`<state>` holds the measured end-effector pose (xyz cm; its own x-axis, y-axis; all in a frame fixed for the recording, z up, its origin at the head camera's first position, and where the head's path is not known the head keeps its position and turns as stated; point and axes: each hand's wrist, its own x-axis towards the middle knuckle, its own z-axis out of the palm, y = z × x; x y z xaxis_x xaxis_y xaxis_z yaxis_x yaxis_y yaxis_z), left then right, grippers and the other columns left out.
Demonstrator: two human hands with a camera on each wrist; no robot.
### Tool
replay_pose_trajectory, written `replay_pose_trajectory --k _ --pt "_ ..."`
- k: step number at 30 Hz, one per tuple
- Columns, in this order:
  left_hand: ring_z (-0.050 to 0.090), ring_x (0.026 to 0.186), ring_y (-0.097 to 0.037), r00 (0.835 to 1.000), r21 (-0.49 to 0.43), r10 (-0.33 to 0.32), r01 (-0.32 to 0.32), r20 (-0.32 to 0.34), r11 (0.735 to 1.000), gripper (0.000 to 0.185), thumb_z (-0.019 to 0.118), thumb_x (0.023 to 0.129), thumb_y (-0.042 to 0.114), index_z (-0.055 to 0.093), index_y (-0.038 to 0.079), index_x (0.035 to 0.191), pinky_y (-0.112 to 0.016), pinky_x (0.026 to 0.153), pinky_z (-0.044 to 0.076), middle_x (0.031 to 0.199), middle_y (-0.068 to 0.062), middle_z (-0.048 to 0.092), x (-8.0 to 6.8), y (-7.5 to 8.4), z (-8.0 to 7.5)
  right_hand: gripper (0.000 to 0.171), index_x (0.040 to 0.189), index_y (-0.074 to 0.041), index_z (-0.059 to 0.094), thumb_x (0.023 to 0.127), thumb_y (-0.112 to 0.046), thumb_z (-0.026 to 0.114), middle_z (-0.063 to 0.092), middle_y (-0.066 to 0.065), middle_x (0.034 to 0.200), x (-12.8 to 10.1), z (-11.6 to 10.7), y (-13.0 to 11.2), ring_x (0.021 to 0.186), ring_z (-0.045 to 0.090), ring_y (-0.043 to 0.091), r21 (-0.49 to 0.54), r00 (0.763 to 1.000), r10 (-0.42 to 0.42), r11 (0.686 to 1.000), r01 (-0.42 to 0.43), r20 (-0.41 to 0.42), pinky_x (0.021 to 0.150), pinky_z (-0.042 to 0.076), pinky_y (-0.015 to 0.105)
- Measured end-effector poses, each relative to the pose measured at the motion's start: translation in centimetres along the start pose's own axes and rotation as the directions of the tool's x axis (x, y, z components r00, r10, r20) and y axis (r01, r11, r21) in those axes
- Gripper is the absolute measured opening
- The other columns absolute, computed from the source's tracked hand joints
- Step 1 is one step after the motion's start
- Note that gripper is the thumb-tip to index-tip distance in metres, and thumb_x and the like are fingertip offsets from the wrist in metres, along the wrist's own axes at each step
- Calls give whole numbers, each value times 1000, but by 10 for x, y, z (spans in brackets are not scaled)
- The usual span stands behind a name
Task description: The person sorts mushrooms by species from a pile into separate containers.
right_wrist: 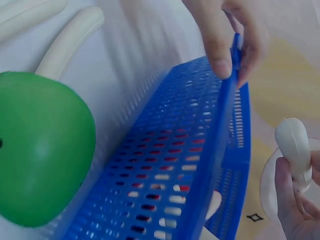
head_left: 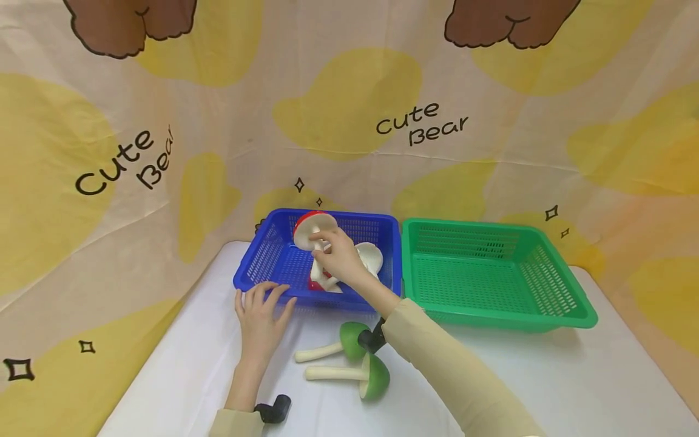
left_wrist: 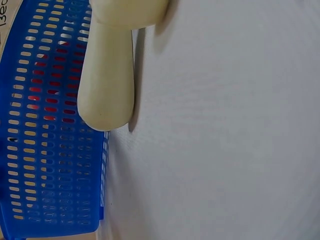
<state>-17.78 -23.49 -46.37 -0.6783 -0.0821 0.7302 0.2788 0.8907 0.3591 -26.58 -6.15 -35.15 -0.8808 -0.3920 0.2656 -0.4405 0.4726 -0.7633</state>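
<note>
My right hand (head_left: pixel 325 241) pinches the white stem of a red-capped toy mushroom (head_left: pixel 306 232) and holds it above the inside of the blue basket (head_left: pixel 262 258). The right wrist view shows the stem (right_wrist: pixel 294 145) between the right hand's fingers (right_wrist: pixel 286 190). My left hand (head_left: pixel 262 298) grips the blue basket's near rim, thumb outside and fingers over the edge; its fingers (right_wrist: pixel 219 47) sit on the rim (right_wrist: pixel 220 120). More red-capped mushrooms (head_left: pixel 370 256) lie in the blue basket. The left wrist view shows no hand.
Two green-capped mushrooms (head_left: pixel 352 340) (head_left: pixel 374 377) lie on the white table (head_left: pixel 573 376) in front of the blue basket, one cap (right_wrist: pixel 42 150) close to its wall. A green basket (head_left: pixel 546 279) stands to the right. A yellow printed cloth backs the table.
</note>
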Motion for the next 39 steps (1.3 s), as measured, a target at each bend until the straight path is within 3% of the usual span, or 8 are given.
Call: replay_pose_trajectory --k 9,17,21,27,39 --pt "50 110 -35 1000 15 4 -4 -13 1000 26 78 78 22 70 12 101 -71 107 17 106 -11 60 0 -1 2 30 119 -11 66 90 -15 64 55 14 134 16 26 -1 104 62 26 -99 999 35 995 -33 17 87 53 37" --pt "51 108 -35 999 14 18 -17 -38 1000 27 80 76 21 71 10 99 -71 106 18 105 -11 61 0 1 2 30 119 -11 65 89 -16 64 53 12 137 22 42 3 118 57 25 -140 998 48 989 -42 39 107 40 43" --pt "51 108 -35 999 12 10 -9 -35 1000 28 80 76 21 71 10 100 -71 106 17 105 -11 61 1 2 0 29 118 -13 65 89 -17 64 51 11 140 24 50 5 120 57 25 -180 996 64 982 -51 69 103 45 40" --pt "50 109 -36 1000 12 5 -4 -30 1000 28 80 76 21 71 11 100 -72 106 17 105 -11 61 0 2 -1 28 116 -13 66 89 -18 65 50 14 139 26 59 10 104 64 25 -260 994 68 965 -44 84 91 52 36" --pt "51 108 -36 999 22 14 -14 -37 1000 28 80 76 21 70 11 100 -72 106 18 105 -11 61 -1 0 0 30 117 -13 67 89 -25 66 51 15 139 27 63 8 110 64 27 -353 989 80 935 -31 125 92 52 35"
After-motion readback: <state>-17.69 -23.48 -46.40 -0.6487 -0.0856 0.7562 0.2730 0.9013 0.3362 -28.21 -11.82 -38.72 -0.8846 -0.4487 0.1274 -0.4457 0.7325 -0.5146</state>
